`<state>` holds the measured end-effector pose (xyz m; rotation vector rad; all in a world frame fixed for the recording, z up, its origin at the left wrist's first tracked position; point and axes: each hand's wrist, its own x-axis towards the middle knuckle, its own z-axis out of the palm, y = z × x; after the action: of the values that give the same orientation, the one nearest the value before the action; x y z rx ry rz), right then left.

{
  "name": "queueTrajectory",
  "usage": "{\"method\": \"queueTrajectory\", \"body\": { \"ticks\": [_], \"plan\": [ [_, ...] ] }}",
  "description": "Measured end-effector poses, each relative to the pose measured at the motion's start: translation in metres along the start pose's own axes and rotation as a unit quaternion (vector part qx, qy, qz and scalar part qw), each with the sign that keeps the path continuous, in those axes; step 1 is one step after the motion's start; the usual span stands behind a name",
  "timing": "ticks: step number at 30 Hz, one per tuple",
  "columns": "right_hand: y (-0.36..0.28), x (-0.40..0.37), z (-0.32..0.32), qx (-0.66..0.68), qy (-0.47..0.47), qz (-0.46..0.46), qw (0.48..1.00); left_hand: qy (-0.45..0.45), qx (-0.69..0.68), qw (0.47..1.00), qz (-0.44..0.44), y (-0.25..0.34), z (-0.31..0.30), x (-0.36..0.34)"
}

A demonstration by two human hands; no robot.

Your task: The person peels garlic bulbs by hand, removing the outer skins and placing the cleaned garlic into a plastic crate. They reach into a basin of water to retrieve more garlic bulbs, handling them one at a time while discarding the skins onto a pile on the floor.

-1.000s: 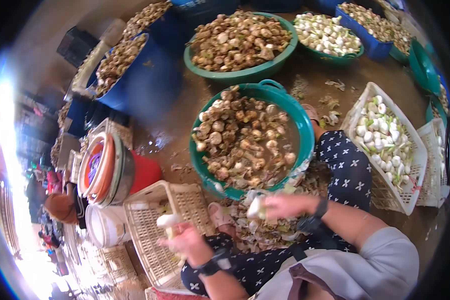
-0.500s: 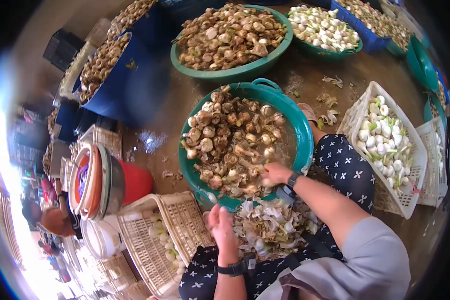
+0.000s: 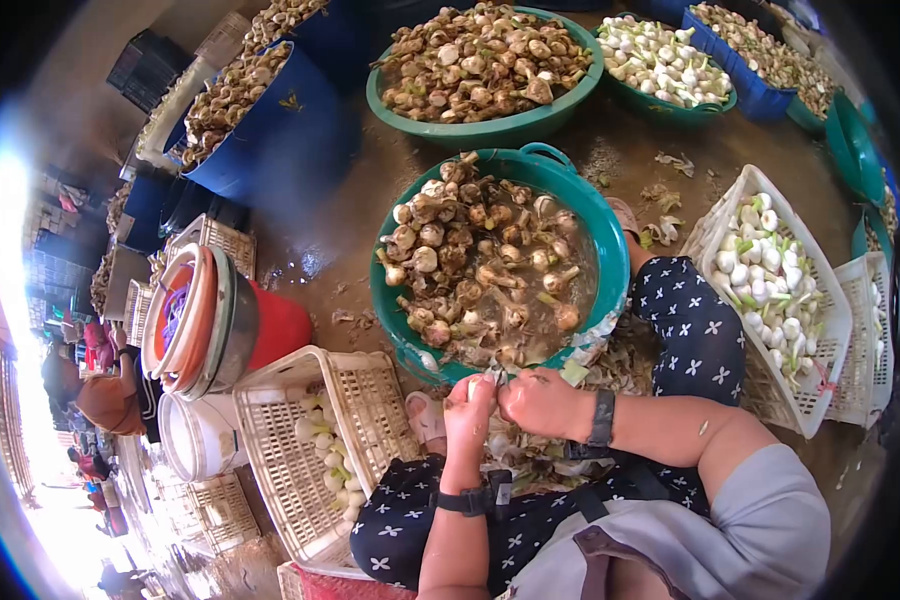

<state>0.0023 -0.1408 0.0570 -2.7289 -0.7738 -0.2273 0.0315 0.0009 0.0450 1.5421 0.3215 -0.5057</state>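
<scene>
Both of my hands meet over the near rim of a green tub [image 3: 618,255], where unpeeled garlic bulbs [image 3: 425,235] lie in murky water. Fingers of my left hand [image 3: 468,408] are closed around a garlic bulb [image 3: 494,378], of which only a small pale part shows. Pressed against the same bulb are the curled fingers of my right hand [image 3: 547,402], knuckles up. Below the hands, between my knees, lies a heap of garlic skins [image 3: 615,368], partly covered by my right forearm.
On my left, a tilted white crate [image 3: 370,400] holds peeled bulbs, beside stacked basins [image 3: 220,320] and a white bucket [image 3: 195,435]. Another crate of peeled garlic [image 3: 770,290] stands on the right. Beyond are a heaped green basin [image 3: 490,128] and a blue barrel [image 3: 270,150].
My right hand has come out of the tub, back toward me, and joined my left hand. The left, earlier apart with fingers loosely raised, has moved slightly right and closed.
</scene>
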Motion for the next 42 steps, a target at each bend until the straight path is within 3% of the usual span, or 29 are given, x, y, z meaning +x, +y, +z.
{"method": "queueTrajectory", "body": {
  "ticks": [3,4,5,6,7,8,9,10,11,15,17,18,20,22,24,25,26,27,28,29,30,32,34,36,37,38,40,41,42],
  "plan": [
    [0.013,0.008,0.011,0.281,-0.043,0.202,0.937,-0.030,-0.034,0.999,-0.015,-0.002,-0.007,0.004],
    [0.018,0.007,0.015,0.282,-0.043,0.202,0.937,-0.029,-0.034,0.999,-0.016,0.001,-0.008,0.002],
    [0.023,0.006,0.019,0.506,-0.058,0.317,0.800,-0.026,-0.030,0.999,-0.012,0.006,-0.007,-0.001],
    [0.027,0.006,0.020,0.689,-0.066,0.405,0.597,-0.023,-0.025,0.999,-0.008,0.011,-0.006,-0.001],
    [0.027,0.004,0.022,0.659,-0.062,0.362,0.656,-0.011,-0.044,0.999,0.017,0.011,-0.007,0.000],
    [0.024,0.001,0.021,0.660,-0.062,0.365,0.654,-0.013,-0.043,0.999,0.014,0.014,-0.007,0.000],
    [0.018,0.000,0.011,0.475,-0.004,0.236,0.848,-0.021,-0.025,0.999,-0.003,0.020,-0.006,0.001],
    [0.014,-0.002,0.005,0.247,0.054,0.086,0.964,-0.031,-0.005,0.999,-0.021,0.022,-0.005,0.000],
    [0.015,-0.006,0.009,0.204,0.032,0.011,0.978,-0.047,0.017,0.999,-0.020,0.020,-0.005,0.000],
    [0.009,-0.003,0.007,0.155,-0.067,0.074,0.983,-0.072,0.037,0.995,-0.053,0.009,-0.010,0.002],
    [0.027,0.002,0.018,0.359,-0.131,0.200,0.902,-0.070,-0.039,0.995,-0.060,0.010,-0.009,-0.001],
    [0.027,0.001,0.020,0.358,-0.128,0.200,0.903,-0.072,-0.038,0.995,-0.056,0.012,-0.009,-0.003],
    [0.022,-0.006,0.026,0.660,-0.065,0.354,0.659,-0.052,-0.009,0.998,0.015,0.015,-0.006,-0.009],
    [0.016,-0.010,0.035,0.657,-0.061,0.332,0.674,-0.074,-0.005,0.997,-0.007,0.016,-0.010,-0.006],
    [0.012,-0.016,0.038,0.444,0.121,0.171,0.871,-0.100,0.004,0.994,-0.034,0.015,-0.008,-0.010],
    [0.015,-0.017,0.038,0.442,0.123,0.174,0.871,-0.123,0.144,0.975,0.113,0.015,-0.004,-0.014],
    [0.021,-0.016,0.038,0.557,0.064,0.259,0.787,-0.140,0.278,0.915,0.256,0.015,-0.002,-0.019],
    [0.027,-0.013,0.033,0.654,0.003,0.335,0.678,-0.144,0.334,0.876,0.316,0.017,-0.001,-0.022],
    [0.030,-0.011,0.027,0.733,-0.057,0.401,0.547,-0.146,0.335,0.876,0.316,0.020,0.000,-0.024],
    [0.028,-0.010,0.021,0.774,-0.047,0.418,0.473,-0.141,0.407,0.832,0.349,0.024,0.001,-0.026],
    [0.029,-0.009,0.012,0.774,-0.047,0.418,0.473,-0.134,0.476,0.782,0.379,0.026,0.000,-0.027],
    [0.028,-0.010,0.005,0.800,-0.049,0.407,0.438,-0.156,0.467,0.773,0.399,0.018,-0.006,-0.020],
    [0.024,-0.013,0.006,0.808,-0.029,0.386,0.444,-0.097,0.317,0.868,0.369,0.004,-0.008,-0.016],
    [0.013,-0.015,-0.003,0.837,0.064,0.328,0.433,-0.055,0.290,0.872,0.390,-0.006,-0.007,-0.012],
    [0.007,-0.018,-0.034,0.732,0.003,0.318,0.602,-0.036,0.008,0.962,0.269,-0.007,-0.006,-0.012],
    [0.006,-0.024,-0.028,0.733,0.001,0.315,0.603,-0.012,-0.276,0.953,0.121,-0.008,-0.006,-0.012],
    [-0.004,-0.042,-0.003,0.485,0.032,0.048,0.873,-0.005,-0.277,0.953,0.124,-0.002,-0.008,-0.011],
    [-0.004,-0.051,0.009,0.487,0.031,0.045,0.872,0.056,-0.290,0.954,0.061,0.003,-0.012,-0.013],
    [-0.003,-0.062,0.022,0.402,-0.004,0.043,0.915,0.116,-0.301,0.946,-0.002,0.009,-0.014,-0.015]
  ]
}}
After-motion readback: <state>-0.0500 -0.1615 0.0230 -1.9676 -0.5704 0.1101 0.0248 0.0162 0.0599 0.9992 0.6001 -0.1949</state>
